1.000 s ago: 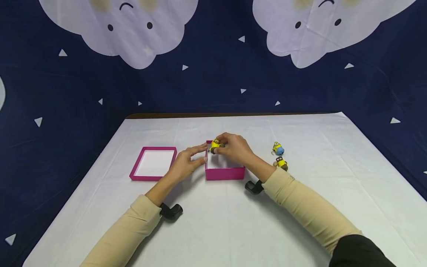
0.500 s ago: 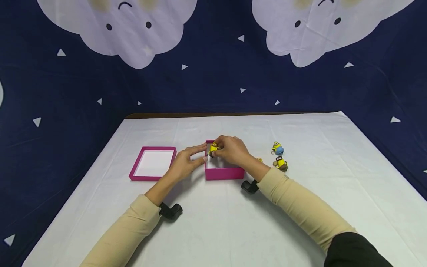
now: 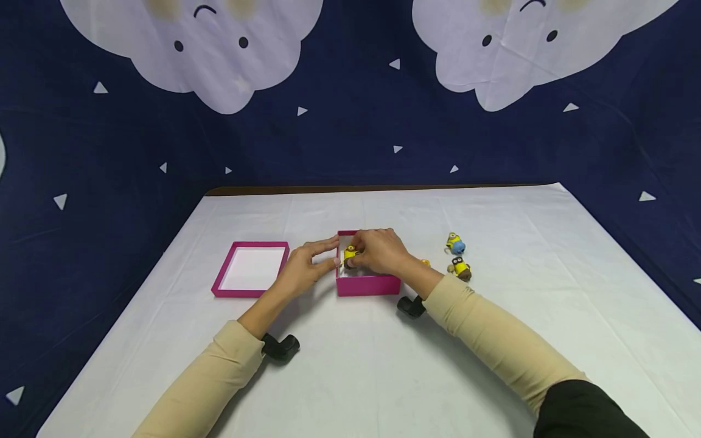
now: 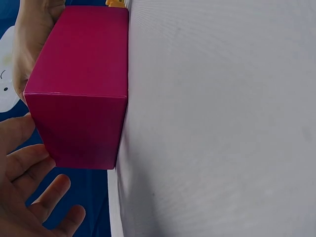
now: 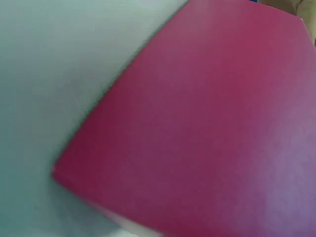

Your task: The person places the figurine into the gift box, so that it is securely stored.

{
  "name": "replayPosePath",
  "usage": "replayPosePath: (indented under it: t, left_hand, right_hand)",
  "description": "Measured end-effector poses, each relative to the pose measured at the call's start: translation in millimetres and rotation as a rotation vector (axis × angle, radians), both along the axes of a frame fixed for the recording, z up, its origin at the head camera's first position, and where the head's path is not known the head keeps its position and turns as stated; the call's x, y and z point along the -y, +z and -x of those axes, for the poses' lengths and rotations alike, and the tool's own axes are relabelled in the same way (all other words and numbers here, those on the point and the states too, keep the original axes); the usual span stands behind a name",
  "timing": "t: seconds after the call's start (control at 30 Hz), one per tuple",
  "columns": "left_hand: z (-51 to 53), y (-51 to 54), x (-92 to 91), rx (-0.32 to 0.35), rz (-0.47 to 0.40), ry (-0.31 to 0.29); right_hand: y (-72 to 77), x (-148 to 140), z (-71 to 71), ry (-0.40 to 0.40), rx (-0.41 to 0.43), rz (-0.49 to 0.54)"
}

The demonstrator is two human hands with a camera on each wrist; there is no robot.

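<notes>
A magenta box (image 3: 368, 286) with a white inside stands uncovered in the middle of the table. Inside its left part, my right hand (image 3: 379, 250) pinches a small yellow minion figure (image 3: 349, 254) between thumb and fingers. My left hand (image 3: 302, 267) touches the box's left side with extended fingertips; the left wrist view has those fingers (image 4: 58, 190) spread along the magenta wall. In the right wrist view the box wall (image 5: 197, 123) fills most of the picture, and the figure is hidden there.
The magenta-rimmed lid (image 3: 219, 286) lies to the left, white inside up. On the right are a yellow figure with blue (image 3: 455, 244) and one with brown (image 3: 460, 269). Another yellow piece (image 3: 425, 262) shows partly behind my right wrist.
My right hand has lowered the minion figure into the left part of the box, moving slightly towards me. My left hand has stayed at the box's side.
</notes>
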State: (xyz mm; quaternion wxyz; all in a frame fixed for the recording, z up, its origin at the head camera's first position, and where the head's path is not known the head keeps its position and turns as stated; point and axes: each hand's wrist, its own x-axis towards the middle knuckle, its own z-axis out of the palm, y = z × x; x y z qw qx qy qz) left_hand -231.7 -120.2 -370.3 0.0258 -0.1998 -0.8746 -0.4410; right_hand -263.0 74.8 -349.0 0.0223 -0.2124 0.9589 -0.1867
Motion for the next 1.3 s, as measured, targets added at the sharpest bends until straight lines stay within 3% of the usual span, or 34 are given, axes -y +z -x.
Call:
replayPosePath:
  t: [0.33, 0.63, 1.3]
  left_hand:
    - [0.7, -1.8, -2.1, -0.059, 0.003, 0.013]
    - [-0.4, 0.7, -1.4, -0.015, 0.017, 0.023]
    - [-1.1, 0.7, -0.9, -0.078, 0.023, 0.012]
  right_hand:
    - [3.8, 2, -6.0, 0.067, 0.037, -0.105]
    - [4.6, 4, -8.4, 0.091, 0.043, -0.129]
    - [10.5, 4, -8.0, 0.143, 0.104, -0.188]
